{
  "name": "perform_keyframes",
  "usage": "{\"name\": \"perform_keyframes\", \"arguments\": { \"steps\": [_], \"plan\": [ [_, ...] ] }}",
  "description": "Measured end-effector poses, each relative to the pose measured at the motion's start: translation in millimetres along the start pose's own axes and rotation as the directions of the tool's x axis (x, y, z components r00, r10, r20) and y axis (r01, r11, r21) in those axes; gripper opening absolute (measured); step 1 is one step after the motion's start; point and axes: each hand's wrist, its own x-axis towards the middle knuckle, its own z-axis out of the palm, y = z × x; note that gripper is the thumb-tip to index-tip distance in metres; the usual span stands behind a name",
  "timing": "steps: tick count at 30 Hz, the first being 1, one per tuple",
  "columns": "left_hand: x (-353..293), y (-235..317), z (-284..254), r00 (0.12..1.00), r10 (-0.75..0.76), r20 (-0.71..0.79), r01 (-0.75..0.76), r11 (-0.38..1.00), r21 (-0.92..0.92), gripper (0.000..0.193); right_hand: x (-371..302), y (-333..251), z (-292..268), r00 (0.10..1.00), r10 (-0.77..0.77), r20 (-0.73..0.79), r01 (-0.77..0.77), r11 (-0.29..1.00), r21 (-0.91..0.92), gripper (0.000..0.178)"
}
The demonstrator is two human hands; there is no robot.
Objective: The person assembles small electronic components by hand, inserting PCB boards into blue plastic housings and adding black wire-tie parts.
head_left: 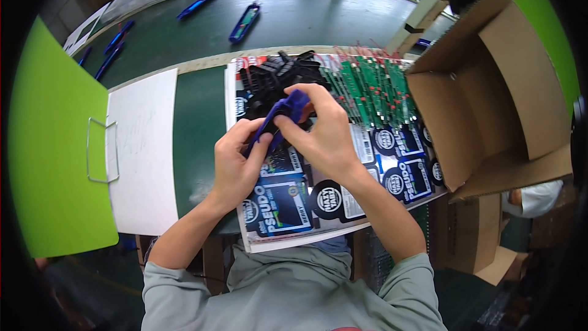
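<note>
Both hands grip one blue plastic casing (296, 103), held tilted above a printed board (318, 178). My left hand (237, 158) pinches its lower end, thumb against the inner side. Higher up, my right hand (326, 132) wraps its fingers round the far edge, with the thumb pressed into the middle. A dark part shows inside the casing; its kind is partly hidden by the fingers. Just beyond the hands lies a heap of black plastic parts (285, 73). To its right is a pile of narrow green circuit boards (373, 89) with red wires.
An open cardboard box (484, 104) stands at the right. A green panel with a wire handle (101, 150) and a white sheet (144, 153) are at the left. On the green surface beyond lie a blue casing with a circuit board (245, 23) and several other blue casings (197, 4).
</note>
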Motion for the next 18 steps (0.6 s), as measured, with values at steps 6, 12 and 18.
{"name": "perform_keyframes", "arguments": {
  "steps": [6,12,18],
  "plan": [
    [1.5,7.4,3.8,0.965,-0.228,0.129,0.253,0.937,-0.241,0.034,10.7,33.7,-61.8,0.994,0.009,-0.108,-0.024,0.989,-0.143,0.034],
    [1.7,6.0,8.3,0.96,-0.232,0.158,0.267,0.928,-0.261,0.033,35.4,102.8,-102.7,0.991,0.057,-0.12,-0.12,0.774,-0.621,0.02],
    [0.9,4.4,6.1,0.954,-0.238,0.181,0.28,0.923,-0.263,0.033,42.9,98.9,-91.4,0.988,0.137,-0.068,-0.147,0.716,-0.682,0.023]
  ]
}}
